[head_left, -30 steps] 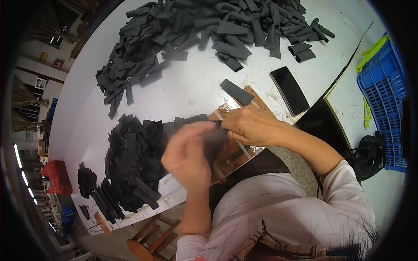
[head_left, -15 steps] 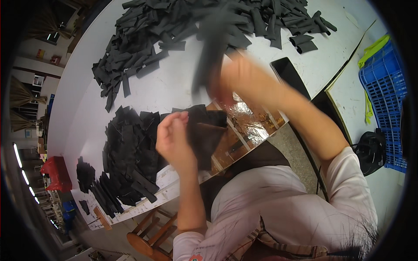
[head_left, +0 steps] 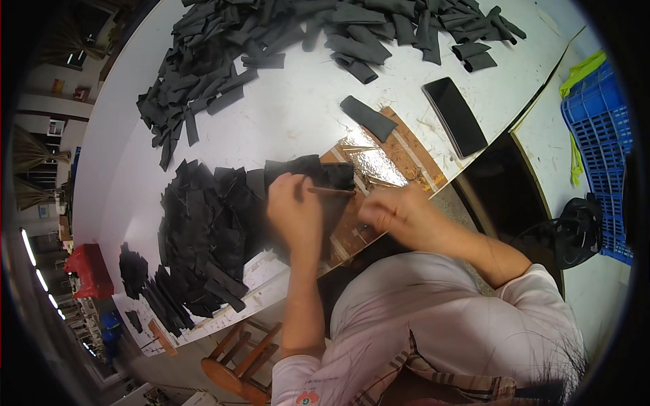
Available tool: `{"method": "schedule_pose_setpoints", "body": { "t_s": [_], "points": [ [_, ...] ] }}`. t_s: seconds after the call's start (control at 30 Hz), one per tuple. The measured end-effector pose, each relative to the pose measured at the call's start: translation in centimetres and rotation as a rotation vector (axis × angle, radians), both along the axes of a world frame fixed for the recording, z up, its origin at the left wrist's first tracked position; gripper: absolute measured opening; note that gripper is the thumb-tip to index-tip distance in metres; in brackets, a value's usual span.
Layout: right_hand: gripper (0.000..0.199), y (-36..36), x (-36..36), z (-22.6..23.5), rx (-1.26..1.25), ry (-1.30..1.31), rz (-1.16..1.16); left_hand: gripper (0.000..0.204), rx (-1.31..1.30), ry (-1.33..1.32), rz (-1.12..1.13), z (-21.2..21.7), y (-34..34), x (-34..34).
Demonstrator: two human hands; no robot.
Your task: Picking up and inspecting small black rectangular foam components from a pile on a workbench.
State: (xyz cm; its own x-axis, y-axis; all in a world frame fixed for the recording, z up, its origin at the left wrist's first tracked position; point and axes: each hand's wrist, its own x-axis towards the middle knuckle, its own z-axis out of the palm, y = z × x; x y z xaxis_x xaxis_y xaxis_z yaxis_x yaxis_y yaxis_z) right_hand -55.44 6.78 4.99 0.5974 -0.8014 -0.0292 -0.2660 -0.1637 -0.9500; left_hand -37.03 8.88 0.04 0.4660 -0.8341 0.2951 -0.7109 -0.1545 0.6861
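Observation:
My left hand [head_left: 296, 210] is over the black fabric pieces [head_left: 210, 223] at the near edge of the table, its fingers curled; what they grip is hidden. Beside its fingertips a thin brown strip [head_left: 332, 191] lies across black cloth [head_left: 338, 174]. To the right, my right hand [head_left: 399, 215] is above the near edge of a brown board [head_left: 413, 145] with pale strips and shiny tape. Its fingers are bent together, and whatever is in them cannot be made out. One dark grey fabric tube [head_left: 367, 118] rests across the board's far edge.
A large heap of dark grey fabric tubes [head_left: 223, 40] covers the table's far side. A phone [head_left: 455, 116] lies right of the board. Further right stand a blue plastic basket [head_left: 596, 149] and a black fan-like object [head_left: 579, 230]. A red bag [head_left: 91, 271] and wooden stool [head_left: 237, 369] are at left.
My right hand has come back from the far side, toward me, and no longer carries the dark tube. A tube now lies by the board. My left hand has shifted slightly right.

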Motion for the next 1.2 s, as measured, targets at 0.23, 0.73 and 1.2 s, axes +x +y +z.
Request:
{"method": "schedule_pose_setpoints", "body": {
  "t_s": [0.23, 0.73, 1.2],
  "points": [
    [0.04, 2.6, 4.4, 0.6, -0.493, -0.143, 0.065, 0.018, -0.35, 0.985, -0.04, 4.3, 5.9, 2.9],
    [0.013, -0.4, 7.9, 2.7, -0.178, -0.142, 0.467, 0.031, -0.233, 1.421, -0.262, 6.9, 10.7, 4.5],
    [0.012, -0.7, 8.0, 2.7, -0.279, -0.066, 0.604, 0.017, 0.282, 0.835, -0.277, 10.1, 10.6, 5.1]
  ]
}}
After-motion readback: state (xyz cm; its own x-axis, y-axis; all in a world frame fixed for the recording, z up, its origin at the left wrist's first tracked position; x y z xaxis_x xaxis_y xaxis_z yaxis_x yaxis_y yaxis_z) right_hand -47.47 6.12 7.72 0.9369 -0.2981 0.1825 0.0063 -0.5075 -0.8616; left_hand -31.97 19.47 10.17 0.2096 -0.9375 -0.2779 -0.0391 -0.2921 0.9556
